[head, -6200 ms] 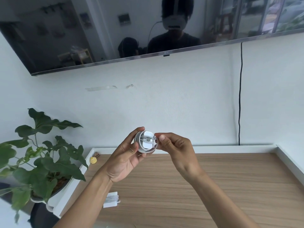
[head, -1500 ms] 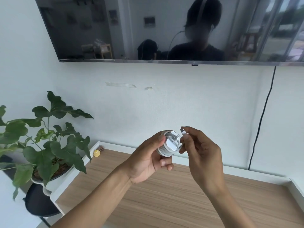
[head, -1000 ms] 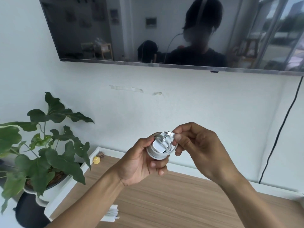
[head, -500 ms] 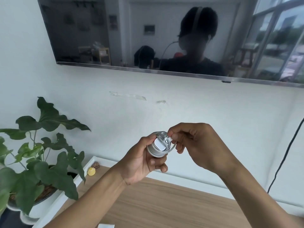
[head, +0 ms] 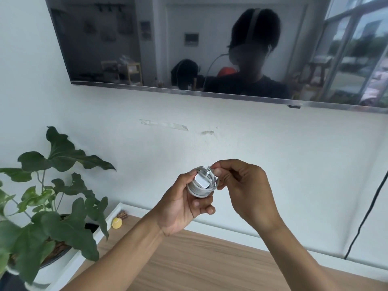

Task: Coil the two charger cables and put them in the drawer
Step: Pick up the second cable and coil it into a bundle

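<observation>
A white charger with its cable wound in a tight coil around it (head: 202,183) is held up in front of the wall, well above the wooden top. My left hand (head: 182,203) cups the coil from below and behind. My right hand (head: 241,185) pinches the cable's plug end at the coil's upper right edge and presses it against the windings. The second charger cable and the drawer are out of the frame.
A wooden top (head: 205,263) with a white raised rim lies below my arms. A potted plant (head: 52,202) stands at the left. A small yellow object (head: 117,223) sits in the back left corner. A dark screen (head: 210,45) hangs above; a black wire (head: 365,217) runs down the wall.
My right hand brought the plug end from above the coil down onto its top edge. The view tilted up, and the second coiled charger at the bottom left left the frame.
</observation>
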`<act>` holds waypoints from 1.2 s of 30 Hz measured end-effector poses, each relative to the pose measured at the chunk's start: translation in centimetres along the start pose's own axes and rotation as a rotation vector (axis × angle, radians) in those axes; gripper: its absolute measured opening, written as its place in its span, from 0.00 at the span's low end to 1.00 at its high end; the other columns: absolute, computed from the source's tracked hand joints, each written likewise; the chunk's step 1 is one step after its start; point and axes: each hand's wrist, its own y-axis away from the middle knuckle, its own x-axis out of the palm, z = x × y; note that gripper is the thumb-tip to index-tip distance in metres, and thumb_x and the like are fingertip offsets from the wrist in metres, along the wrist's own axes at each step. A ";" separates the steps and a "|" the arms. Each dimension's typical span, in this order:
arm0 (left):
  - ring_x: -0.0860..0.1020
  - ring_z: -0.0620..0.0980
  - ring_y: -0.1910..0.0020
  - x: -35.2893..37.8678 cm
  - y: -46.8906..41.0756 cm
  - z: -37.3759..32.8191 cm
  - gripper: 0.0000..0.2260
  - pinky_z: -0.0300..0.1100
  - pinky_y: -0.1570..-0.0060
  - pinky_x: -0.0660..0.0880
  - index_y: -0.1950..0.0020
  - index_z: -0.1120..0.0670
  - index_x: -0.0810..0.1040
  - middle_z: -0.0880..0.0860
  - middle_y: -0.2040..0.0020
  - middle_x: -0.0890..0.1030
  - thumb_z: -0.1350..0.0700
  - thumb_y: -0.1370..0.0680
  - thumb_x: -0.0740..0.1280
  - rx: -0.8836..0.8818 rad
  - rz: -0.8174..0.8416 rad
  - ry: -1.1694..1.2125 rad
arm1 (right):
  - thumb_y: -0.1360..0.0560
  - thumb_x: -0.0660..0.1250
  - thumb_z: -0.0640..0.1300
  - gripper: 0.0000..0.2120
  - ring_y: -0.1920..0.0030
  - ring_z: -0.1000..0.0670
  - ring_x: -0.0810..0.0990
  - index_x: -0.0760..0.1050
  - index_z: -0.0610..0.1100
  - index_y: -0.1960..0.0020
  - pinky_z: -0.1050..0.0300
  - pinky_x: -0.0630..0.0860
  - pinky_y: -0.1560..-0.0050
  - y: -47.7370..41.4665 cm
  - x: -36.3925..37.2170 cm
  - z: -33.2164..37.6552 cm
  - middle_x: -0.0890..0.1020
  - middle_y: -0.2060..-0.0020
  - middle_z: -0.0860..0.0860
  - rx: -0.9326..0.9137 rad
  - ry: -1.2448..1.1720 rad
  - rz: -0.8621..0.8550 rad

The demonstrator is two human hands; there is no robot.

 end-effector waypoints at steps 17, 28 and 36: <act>0.61 0.45 0.74 -1.6 1.4 1.6 0.11 0.42 0.68 0.73 0.51 0.53 0.78 0.51 0.63 0.75 0.49 0.26 0.62 -0.030 -0.125 0.079 | 0.24 0.67 0.37 0.07 0.60 0.55 0.82 0.81 0.47 0.56 0.65 0.76 0.58 0.8 2.5 -3.8 0.83 0.62 0.55 -0.143 -0.033 -0.043; 0.64 0.45 0.75 -2.0 1.5 0.8 0.11 0.41 0.69 0.73 0.55 0.52 0.81 0.55 0.60 0.74 0.47 0.26 0.63 0.029 -0.192 0.087 | 0.30 0.74 0.43 0.06 0.61 0.59 0.80 0.82 0.52 0.55 0.71 0.71 0.62 2.1 3.1 -2.3 0.84 0.59 0.55 0.035 -0.142 0.032; 0.64 0.46 0.75 -1.9 1.9 0.3 0.10 0.40 0.71 0.71 0.58 0.54 0.79 0.55 0.65 0.73 0.48 0.25 0.63 0.110 -0.300 0.113 | 0.27 0.65 0.50 0.14 0.59 0.49 0.84 0.79 0.46 0.44 0.59 0.79 0.51 3.8 2.2 -2.3 0.84 0.57 0.47 0.227 -0.369 0.154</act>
